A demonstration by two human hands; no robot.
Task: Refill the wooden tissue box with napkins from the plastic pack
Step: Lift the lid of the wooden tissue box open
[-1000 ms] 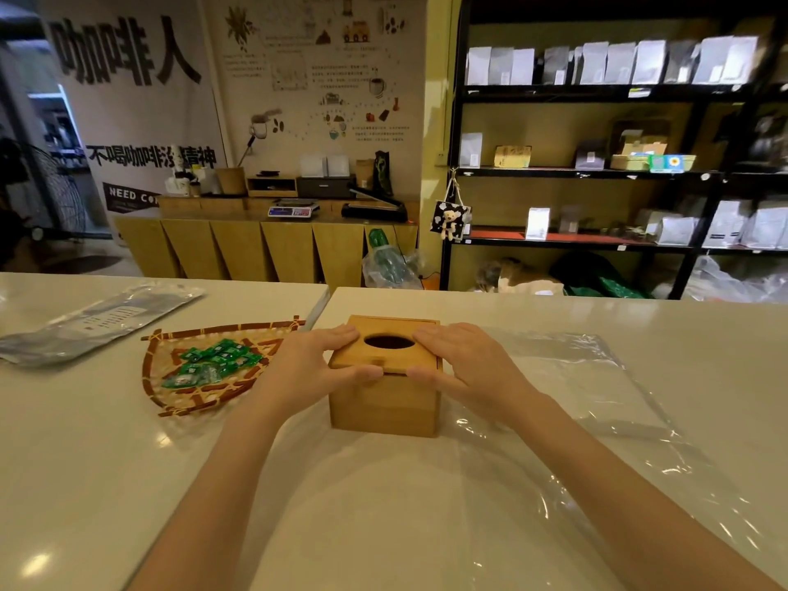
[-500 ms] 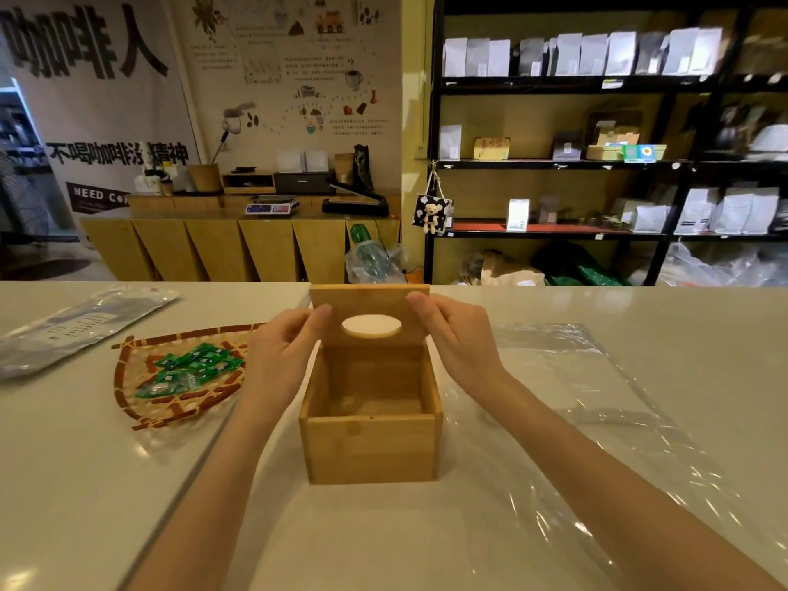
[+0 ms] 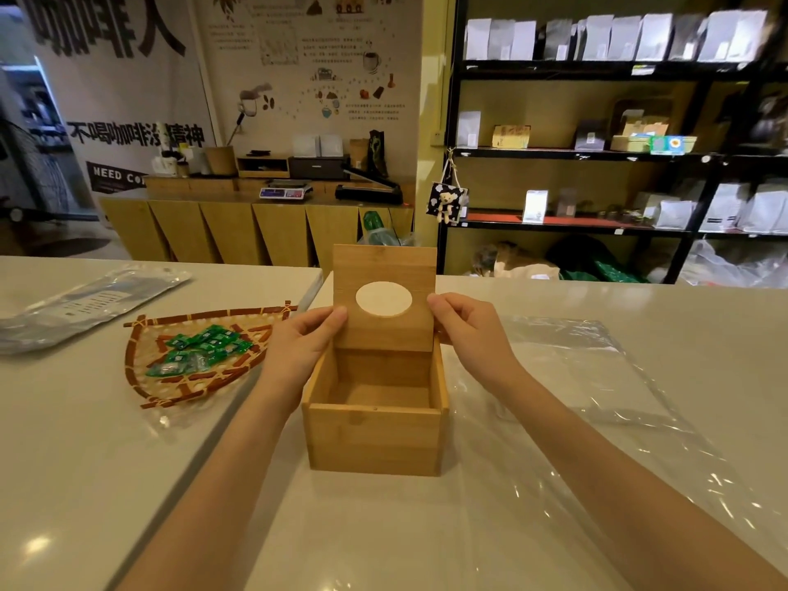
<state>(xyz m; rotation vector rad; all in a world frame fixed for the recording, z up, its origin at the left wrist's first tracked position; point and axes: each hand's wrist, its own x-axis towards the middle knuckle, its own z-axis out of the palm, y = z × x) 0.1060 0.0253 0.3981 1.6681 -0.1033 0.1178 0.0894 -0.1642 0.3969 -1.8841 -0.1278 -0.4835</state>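
The wooden tissue box (image 3: pixel 374 437) stands on the white counter in front of me, open and empty inside. Its lid (image 3: pixel 383 334), with an oval hole, is held upright above the box's far edge. My left hand (image 3: pixel 298 347) pinches the lid's left edge and my right hand (image 3: pixel 473 334) pinches its right edge. A clear plastic pack (image 3: pixel 571 373) lies flat on the counter to the right of the box and under my right forearm. I see no napkins in it.
A woven fan-shaped tray (image 3: pixel 140 377) with several green wrapped candies sits left of the box. A flat silver pouch (image 3: pixel 81 300) lies at far left. A seam (image 3: pixel 315 287) splits the counter behind the box. Shelves and a wooden cabinet stand beyond.
Both hands have lifted the lid from flat on the box to upright, so the empty inside shows. The box now sits nearer to me.
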